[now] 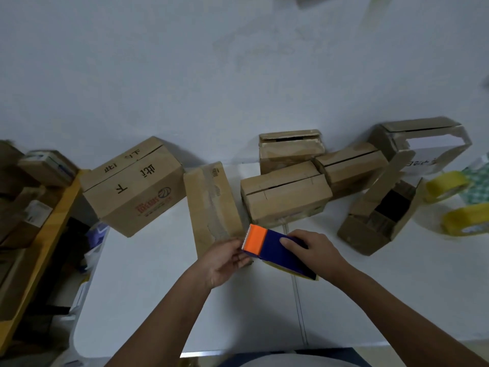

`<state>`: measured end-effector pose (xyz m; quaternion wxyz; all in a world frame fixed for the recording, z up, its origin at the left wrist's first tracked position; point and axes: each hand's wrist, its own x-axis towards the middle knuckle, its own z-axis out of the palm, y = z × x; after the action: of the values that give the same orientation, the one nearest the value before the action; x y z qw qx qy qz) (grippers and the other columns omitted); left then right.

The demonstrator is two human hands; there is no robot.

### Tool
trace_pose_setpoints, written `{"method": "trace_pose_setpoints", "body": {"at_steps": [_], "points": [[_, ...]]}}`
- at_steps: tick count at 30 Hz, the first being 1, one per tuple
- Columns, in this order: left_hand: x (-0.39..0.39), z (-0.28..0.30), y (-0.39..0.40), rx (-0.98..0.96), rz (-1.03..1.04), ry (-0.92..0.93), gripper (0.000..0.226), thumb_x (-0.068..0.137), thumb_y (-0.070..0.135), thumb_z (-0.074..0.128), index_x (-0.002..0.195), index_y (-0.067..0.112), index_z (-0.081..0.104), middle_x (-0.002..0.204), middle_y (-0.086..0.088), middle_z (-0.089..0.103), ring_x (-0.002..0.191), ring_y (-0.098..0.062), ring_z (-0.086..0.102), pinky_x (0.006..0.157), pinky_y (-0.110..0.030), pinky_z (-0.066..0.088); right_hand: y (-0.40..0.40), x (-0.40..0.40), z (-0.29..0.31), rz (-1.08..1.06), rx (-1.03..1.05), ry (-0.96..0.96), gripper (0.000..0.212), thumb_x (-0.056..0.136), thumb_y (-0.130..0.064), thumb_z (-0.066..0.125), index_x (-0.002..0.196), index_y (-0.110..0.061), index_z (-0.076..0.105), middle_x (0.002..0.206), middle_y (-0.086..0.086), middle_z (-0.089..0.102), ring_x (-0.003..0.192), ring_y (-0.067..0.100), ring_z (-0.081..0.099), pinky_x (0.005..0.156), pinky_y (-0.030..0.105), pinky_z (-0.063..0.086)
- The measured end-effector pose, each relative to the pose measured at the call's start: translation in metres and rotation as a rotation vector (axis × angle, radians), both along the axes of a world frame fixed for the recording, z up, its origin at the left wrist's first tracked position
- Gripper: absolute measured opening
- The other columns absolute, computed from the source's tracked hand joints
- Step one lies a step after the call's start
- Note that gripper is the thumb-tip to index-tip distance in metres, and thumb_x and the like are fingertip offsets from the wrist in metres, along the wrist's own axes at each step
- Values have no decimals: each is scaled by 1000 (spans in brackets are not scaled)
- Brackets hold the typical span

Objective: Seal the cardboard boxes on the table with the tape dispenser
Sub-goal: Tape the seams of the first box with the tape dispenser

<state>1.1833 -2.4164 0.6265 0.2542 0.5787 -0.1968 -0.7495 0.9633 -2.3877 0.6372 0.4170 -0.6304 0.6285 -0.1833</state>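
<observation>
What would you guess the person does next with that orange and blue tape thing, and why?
Probably pull the tape end out and stick it onto the long box. The right hand grips the tape dispenser just beside that box, and the left hand has its fingertips at the toothed orange edge, where the tape comes out.

packing rm: cardboard boxes [285, 193], tape rolls [447, 190], white table [158, 287]

A single head-worn camera looks steeply down, close over the white table [158, 300] against a wall.

"下" on large cardboard box [132, 186]
</observation>
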Motion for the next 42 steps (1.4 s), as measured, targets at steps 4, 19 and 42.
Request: {"method": "trace_pose_setpoints", "body": {"at_steps": [4, 19, 42], "points": [[-2, 1, 0, -12, 59, 1, 14, 101, 9, 51, 101, 5, 65, 99, -15, 70, 93, -20, 66, 67, -25, 55, -2, 0, 0, 4, -2, 5, 33, 97, -44, 49, 114, -19, 62, 103, -4, 69, 91, 9, 65, 81, 29, 56], [4, 4, -3, 1, -60, -48, 8, 96, 11, 61, 95, 8, 69, 80, -7, 69, 76, -11, 62, 58, -18, 52, -13, -3, 0, 35, -11, 66, 40, 93, -55, 45, 109, -23, 63, 97, -8, 68, 84, 6, 63, 73, 21, 51], [120, -17, 33, -342, 148, -471, 19, 96, 14, 62, 98, -3, 70, 86, -14, 68, 81, -20, 63, 80, -28, 52, -50, -20, 6, 314, -12, 367, 57, 84, -67, 50, 116, -22, 62, 105, -1, 68, 87, 7, 61, 71, 21, 50]]}}
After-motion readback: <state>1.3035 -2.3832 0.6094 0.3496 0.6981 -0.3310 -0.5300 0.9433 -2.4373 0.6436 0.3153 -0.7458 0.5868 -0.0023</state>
